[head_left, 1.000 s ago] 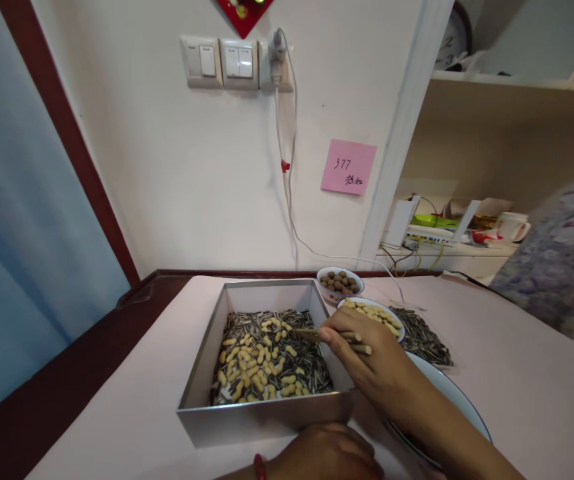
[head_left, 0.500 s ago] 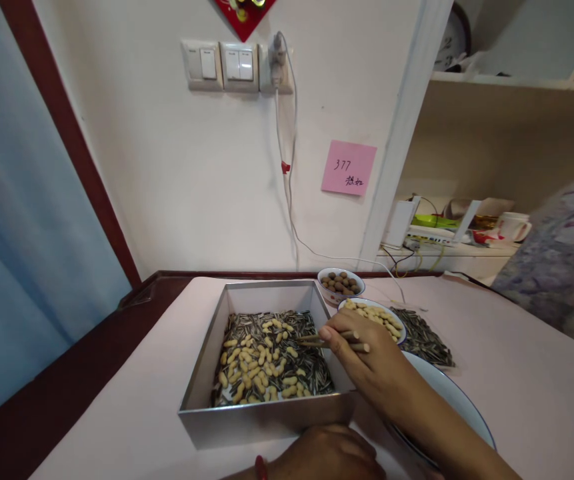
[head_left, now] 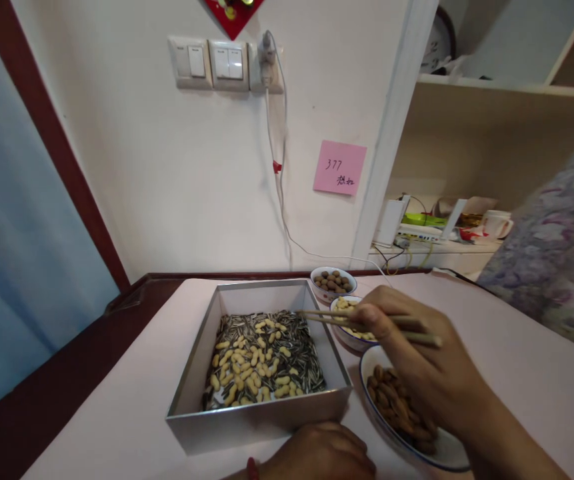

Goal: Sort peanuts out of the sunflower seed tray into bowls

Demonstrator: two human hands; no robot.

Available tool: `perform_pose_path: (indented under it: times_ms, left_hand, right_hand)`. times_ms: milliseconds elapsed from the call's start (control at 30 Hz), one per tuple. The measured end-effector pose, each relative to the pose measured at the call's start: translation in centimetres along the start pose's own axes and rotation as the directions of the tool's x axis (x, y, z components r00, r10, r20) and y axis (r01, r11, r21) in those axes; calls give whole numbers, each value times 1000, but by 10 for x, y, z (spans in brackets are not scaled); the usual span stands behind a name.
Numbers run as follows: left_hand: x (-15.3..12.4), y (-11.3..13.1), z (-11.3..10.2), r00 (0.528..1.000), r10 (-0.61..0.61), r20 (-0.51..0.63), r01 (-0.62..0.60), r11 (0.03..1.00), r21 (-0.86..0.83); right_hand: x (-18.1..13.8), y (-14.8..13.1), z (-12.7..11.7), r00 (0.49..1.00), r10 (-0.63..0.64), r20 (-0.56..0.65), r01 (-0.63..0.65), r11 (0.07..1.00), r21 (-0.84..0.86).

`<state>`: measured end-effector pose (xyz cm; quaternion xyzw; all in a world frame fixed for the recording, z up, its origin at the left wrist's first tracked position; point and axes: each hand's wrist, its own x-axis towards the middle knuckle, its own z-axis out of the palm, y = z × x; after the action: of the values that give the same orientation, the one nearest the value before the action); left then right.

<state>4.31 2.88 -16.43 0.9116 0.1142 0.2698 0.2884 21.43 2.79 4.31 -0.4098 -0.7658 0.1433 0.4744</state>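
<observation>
One steel tray point(head_left: 257, 420), pink table point(head_left: 517, 373), white wall point(head_left: 167, 187)

Left hand point(head_left: 317, 453) cut off by the bottom edge, right hand point(head_left: 417, 360) hiding part of the plate point(head_left: 364, 390) and peanut bowl point(head_left: 347, 340), chopsticks point(head_left: 327, 316) with tips too small to show any catch, red ornament point(head_left: 231, 10) cropped at top, floral fabric point(head_left: 557, 267) blurred, cut off at right
</observation>
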Motion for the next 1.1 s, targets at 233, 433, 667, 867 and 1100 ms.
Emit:
perform_pose_path:
  times_ms: [233,433,667,867,1100]
  left_hand:
    - [6,9,-6,998,-50,-24,50,999,16]
    - [9,12,-15,996,6,-90,-7,1000,-12]
    - [9,16,-15,998,-19,-56,19,1000,-11]
    - [7,13,-8,1000,-24,-9,24,999,35]
    - [2,4,-2,999,-28,41,26,998,53]
  right_hand:
    - [-9,-2,-66,894,-121,-431,-39,939,-342]
    - [-2,15,-84,926,-93,-366,-114,855,-506]
    - [-5,-6,-51,928,-63,-366,3,987,-161]
    - [1,-7,-2,998,33,46,-36,997,66]
    - [3,10,38,972,103,210,-107,994,9]
